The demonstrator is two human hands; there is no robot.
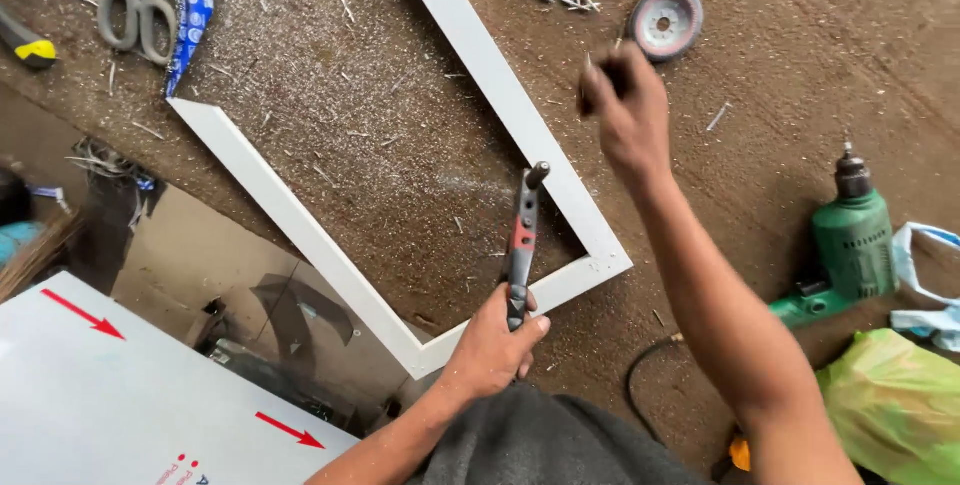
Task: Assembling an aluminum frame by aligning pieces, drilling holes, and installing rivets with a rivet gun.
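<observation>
Head view, left hand (495, 343) gripping riveter (521, 241)

Pretty even, soft daylight is seen all over, no harsh shadows cast anywhere. The right hand (625, 110) is smeared by motion blur, fingers barely made out. A dull reflection is picked up on the glossy sheet (215, 265) at the left edge. Everything else is kept sharp.

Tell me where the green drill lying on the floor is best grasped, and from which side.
Grip the green drill around its thick body, coming from above. It lies flat on the floor, chuck pointing away from the person, and bags crowd its right side, so the top looks the freest approach.
</observation>
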